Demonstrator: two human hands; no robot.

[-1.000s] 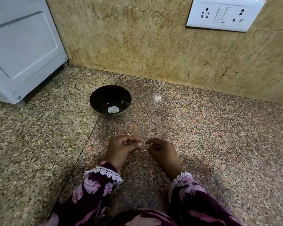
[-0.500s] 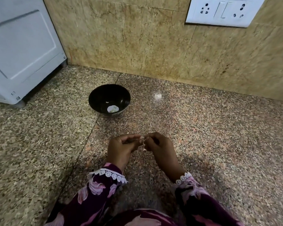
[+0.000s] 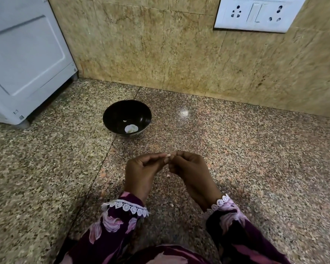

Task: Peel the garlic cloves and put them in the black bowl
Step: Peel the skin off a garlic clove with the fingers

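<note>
Both hands raised together, fingertips meeting: left hand [image 3: 141, 174] and right hand [image 3: 189, 168] curled, apparently pinching something small between them.

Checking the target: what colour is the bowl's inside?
Glossy black inside the bowl, per the head view.

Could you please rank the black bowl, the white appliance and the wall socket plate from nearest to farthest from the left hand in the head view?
From the left hand:
1. Black bowl, just beyond it on the counter.
2. White appliance, far left.
3. Wall socket plate, upper right on the wall.
</note>
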